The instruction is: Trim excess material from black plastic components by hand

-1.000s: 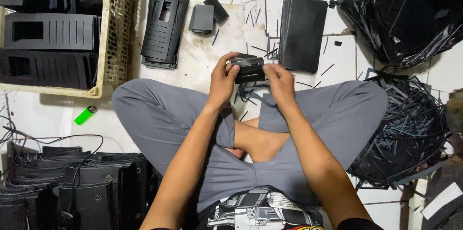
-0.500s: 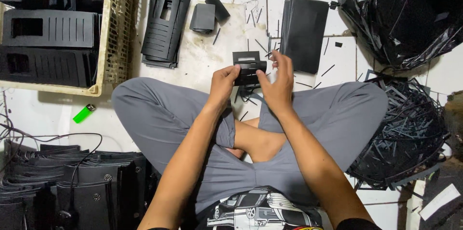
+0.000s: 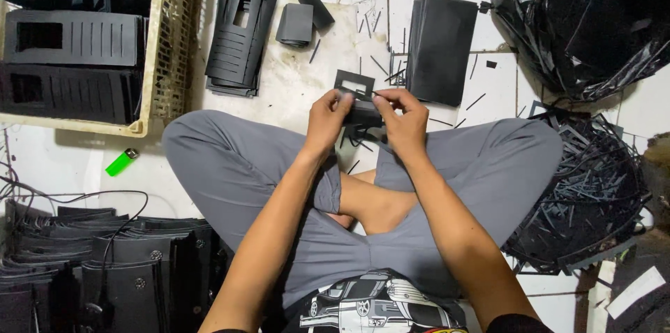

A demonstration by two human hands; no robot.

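Note:
I sit cross-legged on a white tiled floor. Both hands hold a small black plastic part (image 3: 357, 94) with a rectangular cut-out, above the floor between my knees. My left hand (image 3: 328, 118) grips its left side with thumb and fingers. My right hand (image 3: 403, 115) pinches its right edge. The part stands tilted up, its frame-like upper end showing above my fingers.
A cream crate (image 3: 166, 54) with black slotted panels stands far left. A stack of slotted black covers (image 3: 239, 36), two small black pieces (image 3: 301, 22) and a stack of flat black panels (image 3: 441, 47) lie ahead. A black bag (image 3: 586, 19), plastic scrap strips (image 3: 593, 193), a green lighter (image 3: 121, 162) and black covers (image 3: 105, 270) surround me.
The part has been turned upright in my hands, so its cut-out frame now shows. My right hand shifted from lying over its top to pinching its right edge.

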